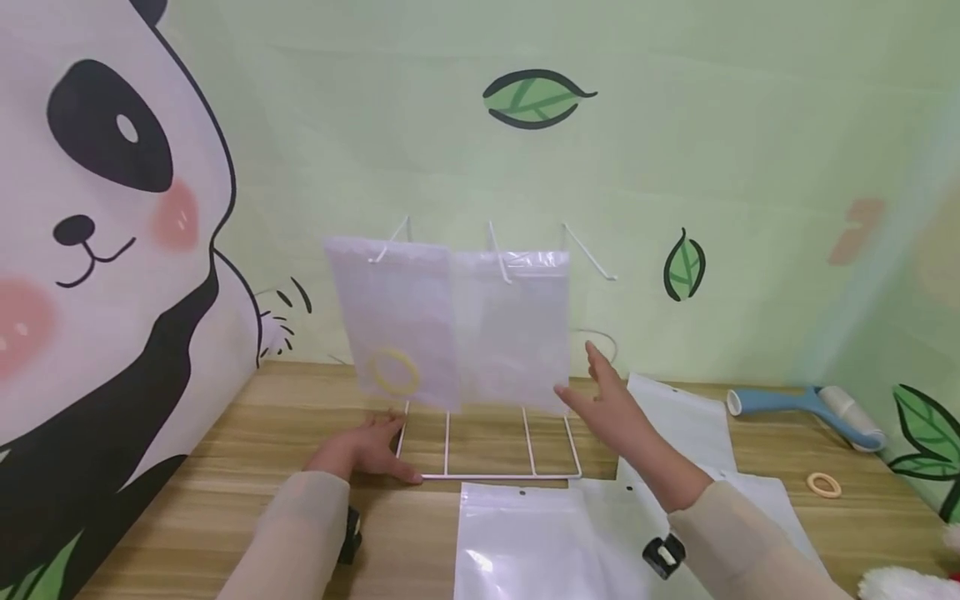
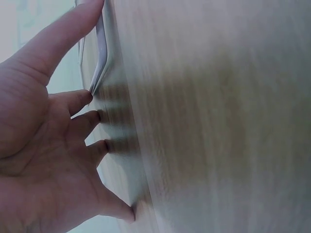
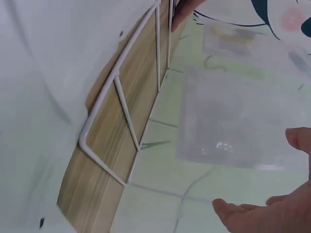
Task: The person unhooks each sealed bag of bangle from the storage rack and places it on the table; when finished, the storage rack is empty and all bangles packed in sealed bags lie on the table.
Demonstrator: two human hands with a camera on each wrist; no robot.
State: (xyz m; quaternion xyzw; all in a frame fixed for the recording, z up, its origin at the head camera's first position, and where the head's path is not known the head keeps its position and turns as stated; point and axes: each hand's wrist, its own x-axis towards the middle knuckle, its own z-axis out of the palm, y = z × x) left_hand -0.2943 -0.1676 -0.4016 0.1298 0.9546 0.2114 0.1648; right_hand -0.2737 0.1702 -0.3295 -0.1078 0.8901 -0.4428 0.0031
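Observation:
A white wire display rack (image 1: 498, 477) stands on the wooden table with three prongs at its top. My left hand (image 1: 369, 446) rests at the left front corner of its base, thumb at the front wire. Spread fingertips press on the wire and tabletop in the left wrist view. From the left prong hangs a translucent bag (image 1: 397, 300) with a yellow ring (image 1: 414, 379) showing in its lower part. A second translucent bag (image 1: 521, 342) hangs on the middle prong, and the right prong is bare. Beside that bag's lower right edge, my right hand (image 1: 611, 408) holds nothing, fingers extended.
Several flat white bags (image 1: 517, 542) with punched holes lie in front of the rack and to its right. Farther right are a blue-handled lint roller (image 1: 780, 402) and a beige ring (image 1: 824, 485). A panda-printed backdrop (image 1: 420, 125) rises behind the table.

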